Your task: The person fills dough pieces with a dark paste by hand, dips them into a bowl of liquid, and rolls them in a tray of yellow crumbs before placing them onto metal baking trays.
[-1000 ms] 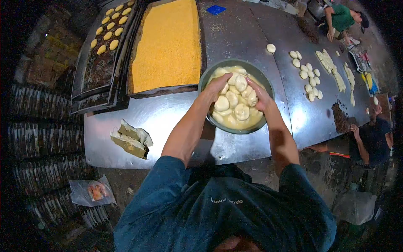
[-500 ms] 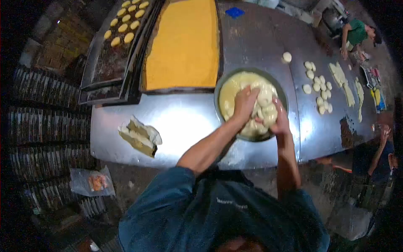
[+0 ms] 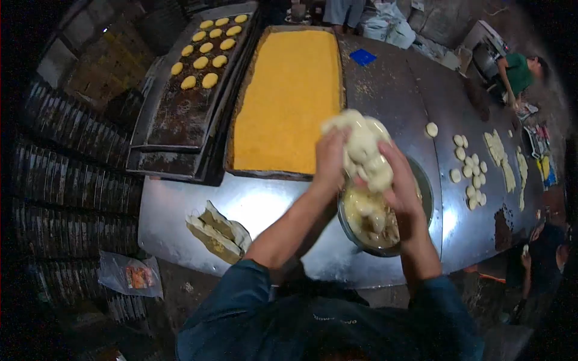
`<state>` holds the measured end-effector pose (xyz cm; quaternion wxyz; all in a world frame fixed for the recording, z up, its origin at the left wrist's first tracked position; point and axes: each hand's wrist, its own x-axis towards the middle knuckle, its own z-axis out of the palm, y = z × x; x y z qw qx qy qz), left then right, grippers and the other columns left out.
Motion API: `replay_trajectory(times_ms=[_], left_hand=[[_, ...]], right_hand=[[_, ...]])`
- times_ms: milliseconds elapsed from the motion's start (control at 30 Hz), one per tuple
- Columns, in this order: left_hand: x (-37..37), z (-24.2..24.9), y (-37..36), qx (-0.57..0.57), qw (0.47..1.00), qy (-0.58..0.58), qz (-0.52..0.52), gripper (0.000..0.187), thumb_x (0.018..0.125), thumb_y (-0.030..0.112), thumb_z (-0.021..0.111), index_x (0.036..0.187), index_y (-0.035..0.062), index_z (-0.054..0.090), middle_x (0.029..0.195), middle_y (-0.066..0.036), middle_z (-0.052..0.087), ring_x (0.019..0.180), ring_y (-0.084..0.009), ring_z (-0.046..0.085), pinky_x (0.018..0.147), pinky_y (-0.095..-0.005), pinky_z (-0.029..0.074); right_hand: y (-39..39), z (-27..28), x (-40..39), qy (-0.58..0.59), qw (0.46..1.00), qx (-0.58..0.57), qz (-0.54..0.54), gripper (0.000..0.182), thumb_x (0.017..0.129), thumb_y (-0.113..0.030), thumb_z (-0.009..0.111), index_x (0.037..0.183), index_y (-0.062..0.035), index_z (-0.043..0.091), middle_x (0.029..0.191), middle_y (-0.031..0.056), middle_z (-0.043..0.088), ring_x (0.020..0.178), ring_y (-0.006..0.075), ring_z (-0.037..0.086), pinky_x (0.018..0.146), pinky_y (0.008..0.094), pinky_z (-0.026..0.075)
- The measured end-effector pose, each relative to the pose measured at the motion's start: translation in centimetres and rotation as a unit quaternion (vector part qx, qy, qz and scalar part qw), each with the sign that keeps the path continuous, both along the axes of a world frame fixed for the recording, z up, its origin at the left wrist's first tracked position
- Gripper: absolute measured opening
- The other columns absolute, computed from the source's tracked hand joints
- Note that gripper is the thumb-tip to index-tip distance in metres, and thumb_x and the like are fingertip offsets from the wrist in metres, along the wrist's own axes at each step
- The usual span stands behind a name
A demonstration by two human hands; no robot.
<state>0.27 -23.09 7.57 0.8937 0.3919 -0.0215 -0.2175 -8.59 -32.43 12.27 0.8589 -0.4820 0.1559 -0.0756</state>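
Note:
Between my two hands I hold up a wet clump of pale dough balls (image 3: 361,147), above the far rim of a round bowl (image 3: 426,198). My left hand (image 3: 331,159) grips the clump from the left, its fingers partly hidden by the dough. On the other side my right hand (image 3: 398,177) is wrapped round it. Yellowish liquid (image 3: 364,219) with some more pale dough shows inside the bowl. Just beyond the clump lies a large tray (image 3: 233,157) filled with an even layer of yellow crumbs (image 3: 286,102).
Stacked dark trays (image 3: 180,123) at left carry flat yellow rounds (image 3: 206,47). A crumpled cloth or bag (image 3: 220,231) lies near the front edge. Dough pieces (image 3: 472,168) and strips (image 3: 500,156) are at right. Two people (image 3: 518,72) work at the right side; another stands at the back.
Both hands have lifted the clump of dough balls out of the bowl, up and left towards the yellow tray. The whole view has shifted, so the table appears lower.

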Motion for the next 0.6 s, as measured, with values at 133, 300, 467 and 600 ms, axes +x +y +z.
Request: replay_trajectory(times_ms=[133, 300, 467, 600], left_hand=[[13.0, 2.3, 1.8, -0.040, 0.994, 0.045, -0.095, 0.033, 0.091, 0.032, 0.045, 0.108, 0.0059, 0.055, 0.098, -0.008, 0.058, 0.089, -0.0157, 0.058, 0.072, -0.0337, 0.050], [14.3, 1.1, 2.3, 0.266, 0.957, -0.120, -0.011, 0.040, 0.091, 0.037, 0.045, 0.114, 0.0058, 0.052, 0.101, -0.010, 0.058, 0.094, -0.0195, 0.054, 0.083, -0.0361, 0.044], [1.3, -5.2, 1.4, 0.240, 0.920, -0.189, -0.245, 0.054, 0.087, 0.027, 0.058, 0.130, -0.0021, 0.043, 0.127, -0.015, 0.051, 0.118, -0.0218, 0.047, 0.099, -0.0345, 0.036], [-4.2, -5.8, -1.2, 0.418, 0.816, -0.248, -0.312, 0.062, 0.086, 0.032, 0.058, 0.131, -0.0073, 0.040, 0.121, -0.021, 0.054, 0.108, -0.0291, 0.055, 0.092, -0.0336, 0.044]], right_hand=[[-4.1, -3.3, 17.6, -0.087, 0.982, 0.067, 0.152, 0.052, 0.089, -0.039, 0.055, 0.125, -0.0029, 0.044, 0.117, 0.0136, 0.052, 0.104, 0.0257, 0.056, 0.074, 0.0421, 0.055], [-4.5, -3.3, 22.9, -0.014, 0.999, -0.053, 0.000, 0.045, 0.092, -0.036, 0.051, 0.124, -0.0040, 0.046, 0.114, 0.0103, 0.054, 0.105, 0.0219, 0.055, 0.079, 0.0363, 0.052], [-5.8, -5.1, 8.4, 0.040, 0.886, -0.461, 0.001, 0.045, 0.090, -0.037, 0.053, 0.120, -0.0036, 0.055, 0.111, 0.0144, 0.061, 0.100, 0.0253, 0.059, 0.088, 0.0329, 0.045], [-10.9, -8.5, -2.9, 0.184, 0.790, -0.585, 0.025, 0.048, 0.089, -0.040, 0.051, 0.123, -0.0051, 0.054, 0.115, 0.0207, 0.059, 0.107, 0.0306, 0.058, 0.093, 0.0363, 0.043]])
